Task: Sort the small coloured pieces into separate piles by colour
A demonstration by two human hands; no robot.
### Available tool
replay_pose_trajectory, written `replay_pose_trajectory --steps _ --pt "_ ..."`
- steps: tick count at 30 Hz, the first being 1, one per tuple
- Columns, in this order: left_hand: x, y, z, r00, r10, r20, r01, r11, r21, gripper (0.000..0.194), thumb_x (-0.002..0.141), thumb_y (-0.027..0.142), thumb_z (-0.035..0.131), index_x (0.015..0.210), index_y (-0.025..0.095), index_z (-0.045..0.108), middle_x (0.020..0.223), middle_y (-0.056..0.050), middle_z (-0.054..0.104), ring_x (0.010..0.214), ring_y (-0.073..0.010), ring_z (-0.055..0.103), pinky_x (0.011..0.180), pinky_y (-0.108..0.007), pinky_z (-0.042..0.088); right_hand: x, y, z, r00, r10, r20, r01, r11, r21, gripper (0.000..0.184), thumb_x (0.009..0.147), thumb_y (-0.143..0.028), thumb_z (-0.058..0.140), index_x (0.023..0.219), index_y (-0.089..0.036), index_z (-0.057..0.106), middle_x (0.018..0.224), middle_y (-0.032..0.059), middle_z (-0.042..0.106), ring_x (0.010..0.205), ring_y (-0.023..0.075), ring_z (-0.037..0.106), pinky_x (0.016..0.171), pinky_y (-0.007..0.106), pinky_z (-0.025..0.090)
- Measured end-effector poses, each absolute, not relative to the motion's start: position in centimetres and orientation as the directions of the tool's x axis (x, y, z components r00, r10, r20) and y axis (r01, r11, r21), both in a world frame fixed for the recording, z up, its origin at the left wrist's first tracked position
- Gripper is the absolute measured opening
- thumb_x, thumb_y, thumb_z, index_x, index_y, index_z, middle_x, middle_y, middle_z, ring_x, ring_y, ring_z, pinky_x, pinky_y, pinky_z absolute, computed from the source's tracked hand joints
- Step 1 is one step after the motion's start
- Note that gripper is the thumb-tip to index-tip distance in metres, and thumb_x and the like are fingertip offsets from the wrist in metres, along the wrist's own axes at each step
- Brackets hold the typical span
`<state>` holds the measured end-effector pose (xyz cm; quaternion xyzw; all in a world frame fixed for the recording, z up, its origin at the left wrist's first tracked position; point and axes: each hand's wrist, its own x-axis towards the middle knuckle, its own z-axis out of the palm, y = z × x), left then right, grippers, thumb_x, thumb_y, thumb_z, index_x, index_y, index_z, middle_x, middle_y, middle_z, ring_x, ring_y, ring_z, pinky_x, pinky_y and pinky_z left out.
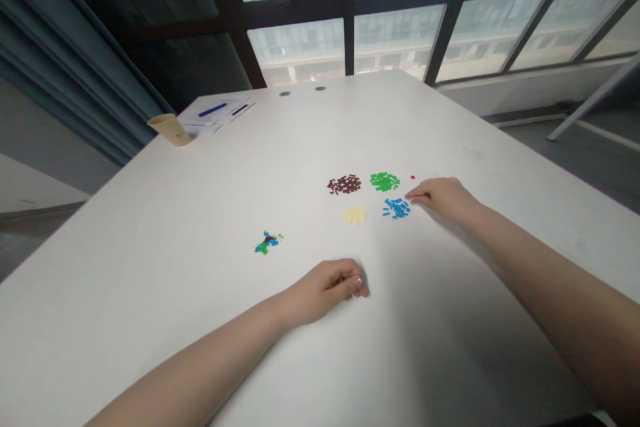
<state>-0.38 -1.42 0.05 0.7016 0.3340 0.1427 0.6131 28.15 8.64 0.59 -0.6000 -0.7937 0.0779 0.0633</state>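
right hand [445,200], half-curled, rests just beside a heap of small blue plastic bricks [397,208] on a matte white table [150,293]. left hand [327,290] curls closed near a mixed cluster of bricks [267,242].

Head view, angled down over white table [150,267]

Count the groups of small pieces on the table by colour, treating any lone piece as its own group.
Brown pile: 1
Green pile: 1
Cream pile: 1
Blue pile: 1
Mixed-colour pile: 1
Lone red piece: 1
Total: 6
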Motion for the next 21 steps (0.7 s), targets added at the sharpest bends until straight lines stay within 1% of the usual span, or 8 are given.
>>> replay_pose_trajectory --steps 3,6,8,11,13,15,18,21 --pt "-1.0 -0.7 0.9 0.658 0.735 -0.162 0.428 -0.188 0.884 0.025 0.087 0.031 0.034 0.084 0.017 0.054 0.081 -0.005 0.062 0.071 -0.0123 0.054 0.065 -0.023 0.041 27.7 8.5 1.4 -0.291 0.956 0.038 0.937 0.293 -0.189 0.02 0.081 -0.026 0.049 0.086 -0.023 0.068 0.093 0.0006 0.069 0.089 0.0193 0.059 0.072 0.029 0.037" --pt "-3.4 1.5 2.6 0.423 0.906 0.0 0.751 -0.35 0.56 0.022 0.085 0.026 0.036 0.094 0.019 0.055 0.091 -0.007 0.062 0.081 -0.0171 0.055 0.074 -0.028 0.04 25.5 6.7 2.7 -0.327 0.938 0.111 0.922 0.343 -0.178 0.025 0.085 -0.026 0.041 0.078 -0.02 0.065 0.083 0.0032 0.068 0.077 0.0181 0.059 0.065 0.028 0.036" --pt "-5.8 3.2 3.5 0.255 0.967 0.012 0.928 -0.248 0.278 0.026 0.082 0.02 0.035 0.099 0.018 0.054 0.098 -0.01 0.06 0.087 -0.0214 0.055 0.075 -0.031 0.039 23.0 4.0 3.2 -0.404 0.909 0.103 0.892 0.416 -0.176 0.033 0.088 -0.028 0.036 0.07 -0.018 0.061 0.072 0.0051 0.065 0.067 0.0174 0.057 0.06 0.028 0.034" --pt "-9.3 5.3 4.0 0.068 0.983 -0.172 0.997 -0.07 -0.006 0.025 0.078 0.018 0.037 0.09 0.017 0.059 0.093 -0.011 0.061 0.081 -0.0239 0.057 0.064 -0.03 0.039 19.2 -1.0 2.7 -0.647 0.763 0.003 0.744 0.632 -0.217 0.034 0.088 -0.032 0.036 0.067 -0.018 0.059 0.066 0.0052 0.063 0.063 0.0179 0.055 0.059 0.029 0.031" --pt "-10.9 6.1 3.6 0.011 0.962 -0.272 0.998 -0.025 -0.05 0.024 0.073 0.016 0.042 0.09 0.017 0.059 0.089 -0.01 0.062 0.075 -0.022 0.057 0.061 -0.028 0.038 17.7 -3.7 1.7 -0.752 0.652 -0.097 0.651 0.71 -0.268 0.034 0.086 -0.037 0.039 0.066 -0.018 0.059 0.063 0.0043 0.061 0.059 0.0169 0.053 0.056 0.028 0.03" --pt "-11.7 6.6 3.0 0.046 0.946 -0.322 0.999 -0.048 0.001 0.026 0.069 0.013 0.045 0.091 0.018 0.058 0.085 -0.007 0.064 0.071 -0.0187 0.057 0.06 -0.025 0.037 17.1 -5.0 0.7 -0.8 0.578 -0.161 0.598 0.744 -0.3 0.033 0.084 -0.04 0.044 0.066 -0.018 0.059 0.063 0.0042 0.062 0.06 0.0167 0.053 0.056 0.028 0.03" --pt "-12.0 6.9 2.1 0.129 0.939 -0.318 0.991 -0.113 0.068 0.024 0.066 0.012 0.047 0.086 0.019 0.058 0.081 -0.005 0.064 0.068 -0.0152 0.056 0.058 -0.022 0.035 17.3 -5.2 -0.1 -0.821 0.541 -0.182 0.57 0.756 -0.323 0.032 0.083 -0.04 0.045 0.068 -0.017 0.059 0.066 0.0047 0.062 0.063 0.0166 0.054 0.058 0.028 0.031" --pt "-11.8 7.0 1.7 0.131 0.944 -0.303 0.991 -0.124 0.043 0.02 0.064 0.012 0.047 0.079 0.019 0.059 0.076 -0.004 0.064 0.064 -0.0145 0.054 0.055 -0.022 0.033 17.6 -4.6 -0.1 -0.822 0.54 -0.179 0.567 0.755 -0.328 0.031 0.083 -0.039 0.045 0.068 -0.017 0.059 0.065 0.0046 0.062 0.062 0.0161 0.053 0.057 0.028 0.03"
